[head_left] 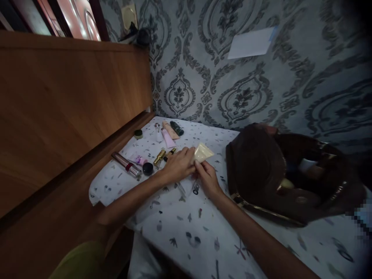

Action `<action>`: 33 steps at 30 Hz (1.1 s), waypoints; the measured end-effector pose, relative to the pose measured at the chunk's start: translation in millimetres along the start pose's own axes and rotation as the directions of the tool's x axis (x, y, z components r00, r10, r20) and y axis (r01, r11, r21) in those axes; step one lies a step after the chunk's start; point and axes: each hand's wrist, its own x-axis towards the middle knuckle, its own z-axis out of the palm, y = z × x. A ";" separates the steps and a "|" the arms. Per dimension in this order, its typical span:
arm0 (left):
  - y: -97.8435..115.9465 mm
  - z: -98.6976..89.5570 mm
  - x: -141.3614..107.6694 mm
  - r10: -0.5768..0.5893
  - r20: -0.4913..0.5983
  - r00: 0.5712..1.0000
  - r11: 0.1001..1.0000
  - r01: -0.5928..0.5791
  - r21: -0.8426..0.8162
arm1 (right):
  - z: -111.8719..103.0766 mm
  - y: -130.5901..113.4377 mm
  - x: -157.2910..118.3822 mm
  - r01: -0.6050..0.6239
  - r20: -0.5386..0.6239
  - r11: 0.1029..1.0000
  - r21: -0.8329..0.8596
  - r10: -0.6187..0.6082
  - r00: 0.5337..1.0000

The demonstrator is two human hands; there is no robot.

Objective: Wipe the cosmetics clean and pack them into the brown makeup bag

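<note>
Pale tube point(203, 152); in both hands point(180, 164) point(208, 179)

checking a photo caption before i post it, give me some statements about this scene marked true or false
1. The left hand and right hand are both at a pale tube. True.
2. The brown bag is zipped shut. False: the brown bag is open.
3. A white sheet is on the wall. True.
4. The cloth is plain black. False: the cloth is white with a small print.
5. A peach tube lies on the cloth. True.
</note>
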 end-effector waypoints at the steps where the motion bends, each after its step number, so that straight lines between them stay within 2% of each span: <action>1: -1.9 1.2 -0.1 -0.004 -0.008 1.000 1.000 0.003 -0.017 | 0.4 0.4 0.3 -0.014 0.000 1.000 0.016 0.014 1.000; 4: -12.4 6.8 -1.1 0.013 -0.053 0.999 0.992 -0.019 -0.122 | 2.3 -0.4 0.4 -0.069 -0.006 0.992 0.104 0.070 0.998; 8: -28.3 18.4 -3.0 -0.001 -0.101 0.995 0.924 -0.038 -0.381 | 3.4 -4.2 -1.2 -0.121 -0.017 0.963 0.242 0.129 0.992; 13: -43.0 31.1 -2.9 -0.078 -0.035 0.996 0.700 0.030 -0.714 | 0.1 -7.9 0.1 -0.146 -0.022 0.934 0.325 0.162 0.987; 17: -51.5 34.3 -4.6 -0.089 -0.033 0.995 0.548 0.021 -0.836 | -5.5 -9.7 3.9 -0.167 -0.044 0.910 0.379 0.198 0.979; 19: -56.0 33.5 -6.1 -0.109 -0.035 0.993 0.509 0.026 -0.860 | -9.6 -9.2 5.8 -0.173 -0.069 0.901 0.399 0.217 0.974; 20: -58.1 32.4 -7.1 -0.119 -0.033 0.992 0.538 0.037 -0.842 | -11.9 -8.7 6.6 -0.170 -0.086 0.894 0.415 0.225 0.971; 22: -60.6 29.0 -9.7 -0.103 -0.005 0.995 0.675 0.067 -0.734 | -16.7 -7.3 7.8 -0.158 -0.119 0.872 0.464 0.238 0.964; 24: -59.8 24.6 -13.3 -0.015 0.065 0.998 0.816 0.050 -0.575 | -20.6 -6.0 8.5 -0.151 -0.132 0.836 0.528 0.257 0.957; 26: -55.7 20.1 -17.3 0.126 0.154 0.980 0.896 -0.045 -0.443 | -22.7 -5.6 8.6 -0.158 -0.126 0.794 0.587 0.282 0.951; 29: -49.0 15.6 -22.4 0.269 0.232 0.935 0.934 -0.195 -0.298 | -22.0 -6.3 7.6 -0.162 -0.103 0.771 0.616 0.283 0.954; 31: -47.5 14.8 -24.3 0.295 0.269 0.917 0.936 -0.222 -0.272 | -20.0 -7.1 6.7 -0.146 -0.084 0.785 0.602 0.244 0.966; 33: -47.8 15.6 -25.0 0.310 0.300 0.902 0.925 -0.212 -0.316 | -18.0 -7.7 6.0 -0.136 -0.066 0.802 0.582 0.213 0.975</action>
